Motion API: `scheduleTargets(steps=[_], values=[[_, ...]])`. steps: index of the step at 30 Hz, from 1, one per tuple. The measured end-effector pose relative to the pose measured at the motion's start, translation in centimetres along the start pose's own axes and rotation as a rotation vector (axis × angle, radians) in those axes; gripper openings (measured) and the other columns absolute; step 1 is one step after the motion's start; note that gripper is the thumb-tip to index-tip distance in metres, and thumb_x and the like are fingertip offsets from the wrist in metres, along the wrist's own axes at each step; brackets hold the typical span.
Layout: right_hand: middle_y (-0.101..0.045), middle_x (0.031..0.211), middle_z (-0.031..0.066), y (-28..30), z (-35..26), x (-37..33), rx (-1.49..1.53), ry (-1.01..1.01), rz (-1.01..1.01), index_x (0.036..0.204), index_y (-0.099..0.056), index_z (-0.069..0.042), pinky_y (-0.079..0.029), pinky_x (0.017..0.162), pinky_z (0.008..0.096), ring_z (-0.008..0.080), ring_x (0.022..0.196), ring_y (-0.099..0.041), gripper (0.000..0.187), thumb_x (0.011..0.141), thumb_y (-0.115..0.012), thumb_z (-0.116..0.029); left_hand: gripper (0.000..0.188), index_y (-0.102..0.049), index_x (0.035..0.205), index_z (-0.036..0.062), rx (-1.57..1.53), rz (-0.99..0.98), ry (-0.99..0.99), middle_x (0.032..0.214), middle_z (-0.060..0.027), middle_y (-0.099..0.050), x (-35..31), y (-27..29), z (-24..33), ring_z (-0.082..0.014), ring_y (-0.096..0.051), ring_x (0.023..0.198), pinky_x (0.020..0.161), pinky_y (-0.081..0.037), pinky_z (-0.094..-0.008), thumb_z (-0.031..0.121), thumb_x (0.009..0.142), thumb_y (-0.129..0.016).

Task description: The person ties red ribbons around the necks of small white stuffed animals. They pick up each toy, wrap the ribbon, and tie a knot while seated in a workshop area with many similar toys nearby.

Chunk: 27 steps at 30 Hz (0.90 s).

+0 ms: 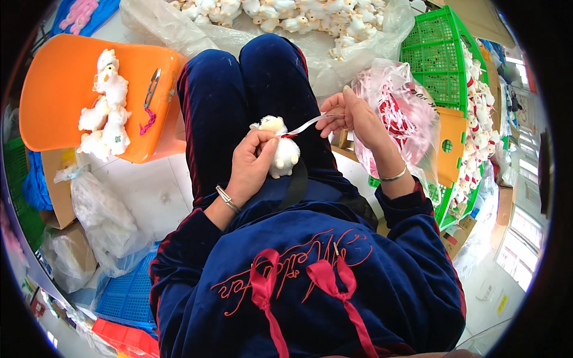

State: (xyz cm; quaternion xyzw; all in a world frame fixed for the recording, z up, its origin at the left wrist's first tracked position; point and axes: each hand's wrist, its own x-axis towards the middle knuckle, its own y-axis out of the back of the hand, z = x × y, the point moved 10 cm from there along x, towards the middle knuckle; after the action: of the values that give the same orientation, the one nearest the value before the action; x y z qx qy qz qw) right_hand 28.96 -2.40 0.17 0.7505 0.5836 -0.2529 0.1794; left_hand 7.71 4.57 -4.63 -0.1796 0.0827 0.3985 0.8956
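Note:
A small white plush animal [286,157] rests upright against my lap. My left hand [249,166] is closed on it, thumb and fingers pinching near its neck. A red band [289,136] shows at the neck. From there a thin whitish ribbon [308,124] stretches out to the right. My right hand [357,121] pinches the far end of this ribbon between thumb and fingers, a little apart from the toy.
On the left an orange chair [51,101] carries several white plush animals [109,89] and thread snips [153,88]. A plastic bag of pink and red ribbons [397,110] stands right, beside a green crate [431,56]. Ahead, more plush toys [298,24] lie on plastic sheeting.

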Motion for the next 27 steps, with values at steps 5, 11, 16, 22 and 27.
scheduleTargets(steps=[5,11,16,22,27], values=[[-0.065,0.077,0.0020,3.5,-2.1,-0.7,-0.149,0.270,0.399,0.108,-0.065,-0.003,-0.045,0.063,0.0214,0.0086,0.065,-0.060,0.040,0.110,-0.046,-0.039,0.015,-0.068,0.103,0.0009,0.016,0.001,-0.017,0.088,0.0028,-0.056,-0.1,0.1,0.2,-0.0038,-0.049,0.075,0.069,-0.043,-0.0208,0.015,0.100,-0.067],[-0.059,0.068,-0.0036,-2.9,-1.6,-2.3,-0.238,0.156,0.178,0.091,-0.074,-0.002,-0.038,0.056,0.0231,0.0042,0.063,-0.050,0.030,0.102,-0.062,-0.028,0.014,-0.069,0.102,0.0008,0.051,-0.010,-0.049,0.087,0.0030,-0.055,-0.1,-0.1,0.4,-0.0039,-0.048,0.073,0.067,-0.043,-0.0211,0.014,0.100,-0.067],[-0.060,0.061,0.0011,-5.7,0.4,0.2,-0.211,-0.044,0.127,0.085,-0.074,0.002,-0.041,0.051,0.0273,0.0090,0.054,-0.052,0.046,0.101,-0.062,-0.040,0.007,-0.070,0.101,0.0030,0.245,-0.049,-0.166,0.086,0.0007,-0.057,-0.6,-1.2,3.5,-0.0064,-0.052,0.071,0.065,-0.044,-0.0241,0.008,0.096,-0.069],[-0.063,0.060,0.0060,-6.2,-0.2,0.6,-0.344,-0.062,0.071,0.077,-0.070,0.004,-0.044,0.051,0.0298,0.0111,0.053,-0.056,0.043,0.098,-0.063,-0.032,0.013,-0.071,0.098,0.0068,0.492,-0.106,-0.395,0.084,-0.0063,-0.061,-1.3,-2.6,5.4,-0.0204,-0.061,0.074,0.066,-0.050,-0.0310,0.001,0.087,-0.073],[-0.065,0.071,0.0041,-5.9,1.4,-0.3,-0.135,-0.115,0.028,0.088,-0.068,-0.001,-0.042,0.049,0.0247,0.0082,0.055,-0.056,0.020,0.097,-0.057,-0.016,0.016,-0.070,0.098,0.0069,0.567,-0.141,-0.534,0.084,-0.0068,-0.062,-1.7,-3.5,6.3,-0.0254,-0.062,0.079,0.069,-0.052,-0.0347,0.001,0.084,-0.075]])
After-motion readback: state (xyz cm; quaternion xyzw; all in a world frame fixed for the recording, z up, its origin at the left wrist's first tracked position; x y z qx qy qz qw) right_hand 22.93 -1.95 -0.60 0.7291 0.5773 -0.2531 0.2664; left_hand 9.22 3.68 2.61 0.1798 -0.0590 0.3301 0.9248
